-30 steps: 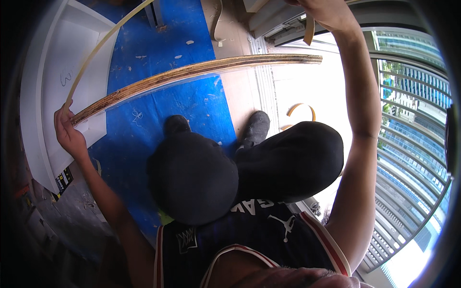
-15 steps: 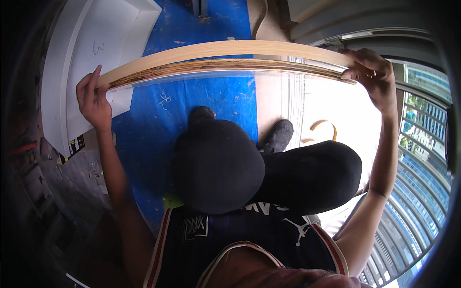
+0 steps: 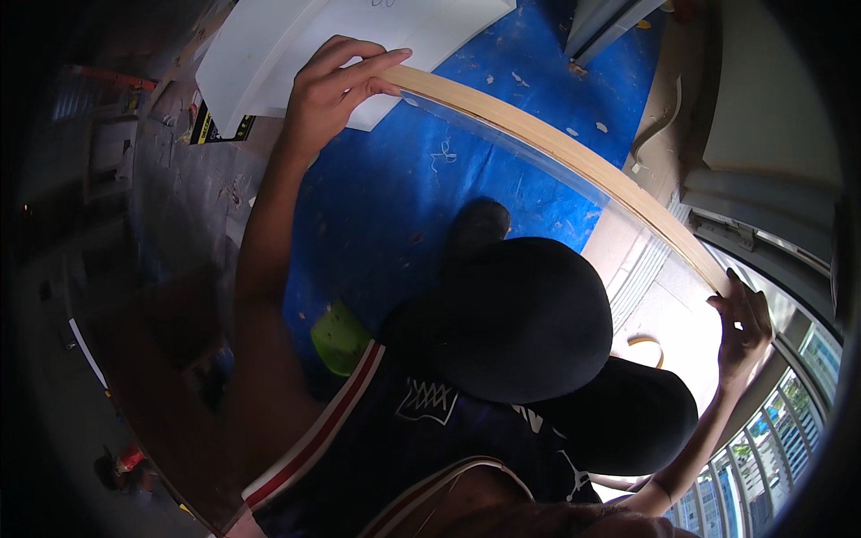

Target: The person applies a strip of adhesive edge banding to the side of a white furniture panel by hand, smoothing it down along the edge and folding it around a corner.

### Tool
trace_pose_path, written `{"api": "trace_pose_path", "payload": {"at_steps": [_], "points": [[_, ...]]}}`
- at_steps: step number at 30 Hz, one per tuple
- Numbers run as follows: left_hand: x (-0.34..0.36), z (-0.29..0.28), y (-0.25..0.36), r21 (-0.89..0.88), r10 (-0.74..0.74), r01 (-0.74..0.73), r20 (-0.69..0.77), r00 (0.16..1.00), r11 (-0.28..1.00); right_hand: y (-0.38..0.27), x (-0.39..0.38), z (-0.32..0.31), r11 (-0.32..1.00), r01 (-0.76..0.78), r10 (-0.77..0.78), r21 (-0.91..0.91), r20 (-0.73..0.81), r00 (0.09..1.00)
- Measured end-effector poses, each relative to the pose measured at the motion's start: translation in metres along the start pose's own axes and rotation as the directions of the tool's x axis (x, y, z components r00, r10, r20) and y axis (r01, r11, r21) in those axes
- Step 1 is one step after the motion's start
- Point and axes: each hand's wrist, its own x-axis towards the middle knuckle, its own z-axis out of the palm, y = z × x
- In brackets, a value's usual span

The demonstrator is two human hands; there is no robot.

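A long, narrow light-wood strip (image 3: 538,136) spans between my hands, slanting from upper left down to the right. My left hand (image 3: 334,94) pinches its far left end between thumb and fingers. At the other end my right hand (image 3: 743,325) grips it, fingers curled at the tip. A clear film-like band shows along the strip's near edge; I cannot make out how it is attached. The strip is held up in front of my bent knees, above the floor.
A blue floor sheet (image 3: 395,193) with scraps lies below. A white panelled piece (image 3: 296,54) stands at the upper left. Near my left knee is a green object (image 3: 337,339). A curved thin strip (image 3: 647,348) lies on the bright floor. Railings (image 3: 762,466) run along the right.
The view has turned, so the strip now slants down to the right rather than lying across. Its layered dark edge, plain before, is now mostly out of sight. Both hands keep hold.
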Motion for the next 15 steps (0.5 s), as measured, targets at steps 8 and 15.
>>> {"api": "trace_pose_path", "payload": {"at_steps": [8,15], "points": [[-0.007,-0.013,0.000,-0.011,-0.008,0.009,0.085,0.996,1.000,-0.003,0.000,0.001,1.000,0.022,-0.022,-0.004,0.013,1.000],[-0.011,-0.020,-0.007,0.069,0.033,-0.041,0.110,0.993,0.997,-0.001,0.000,0.001,0.996,0.037,-0.033,-0.077,0.051,0.998]]}}
